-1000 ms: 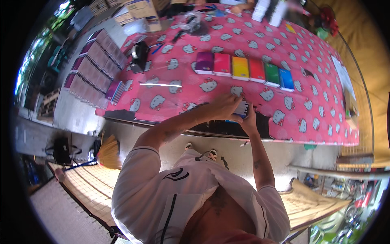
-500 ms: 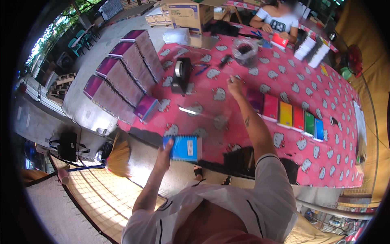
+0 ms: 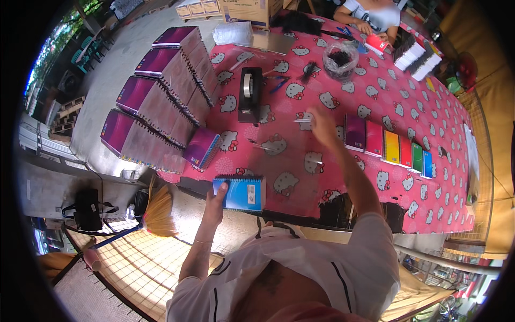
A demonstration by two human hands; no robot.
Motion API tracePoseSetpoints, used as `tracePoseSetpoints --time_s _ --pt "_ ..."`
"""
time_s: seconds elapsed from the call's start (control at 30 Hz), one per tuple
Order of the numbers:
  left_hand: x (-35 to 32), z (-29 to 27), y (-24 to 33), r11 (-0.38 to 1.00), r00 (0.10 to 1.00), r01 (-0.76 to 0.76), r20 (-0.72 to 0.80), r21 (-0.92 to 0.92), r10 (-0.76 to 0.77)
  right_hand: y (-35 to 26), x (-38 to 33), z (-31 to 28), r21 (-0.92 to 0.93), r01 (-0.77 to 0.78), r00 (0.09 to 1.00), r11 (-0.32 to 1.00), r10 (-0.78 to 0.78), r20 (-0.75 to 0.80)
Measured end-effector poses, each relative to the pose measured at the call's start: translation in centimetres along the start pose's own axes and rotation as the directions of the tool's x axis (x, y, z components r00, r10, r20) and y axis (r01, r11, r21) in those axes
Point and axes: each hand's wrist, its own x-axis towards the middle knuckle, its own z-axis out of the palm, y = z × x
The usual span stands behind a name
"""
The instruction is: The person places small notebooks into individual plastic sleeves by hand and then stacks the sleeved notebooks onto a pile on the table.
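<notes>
A: State of each grip?
B: Left hand [image 3: 214,199] grasps blue spiral notebook [image 3: 240,193] at the near bench [image 3: 300,161] edge. Right hand [image 3: 322,124] extended above bench, blurred; cannot tell.
A: Surroundings?
B: Coloured notebook row [image 3: 389,146] right; tape dispenser [image 3: 250,94] far-left.

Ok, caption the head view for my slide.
Left hand holds a blue spiral notebook; right hand reaches over the pink patterned tablecloth.

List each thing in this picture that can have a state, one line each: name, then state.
Left hand: grip closed on the blue notebook.
Blue notebook: closed, held at the table edge.
Right hand: reaching over the table, blurred; grip unclear.
Row of coloured notebooks: closed, side by side.
Tape dispenser: upright, roll loaded.
Purple notebook stacks: fanned, overlapping.
Clear bag: open.
</notes>
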Motion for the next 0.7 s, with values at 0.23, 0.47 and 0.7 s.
tracePoseSetpoints --time_s 0.23,0.47,0.7 --pt "2.6 5.0 0.3 0.996 0.997 0.065 0.053 -0.064 -0.062 -8.5 -18.5 -0.2 -0.274 -0.132 0.962 0.953 0.190 0.197" --pt "7.7 13.6 -2.8 0.975 0.996 0.091 -0.021 0.202 -0.089 -12.6 -23.3 -1.0 -0.309 -0.247 0.924 0.919 0.319 0.210" --pt "8.1 20.7 -4.5 0.935 0.985 0.094 0.104 0.342 -0.138 -15.0 -27.3 -2.2 -0.224 -0.182 0.953 0.957 0.228 0.199"
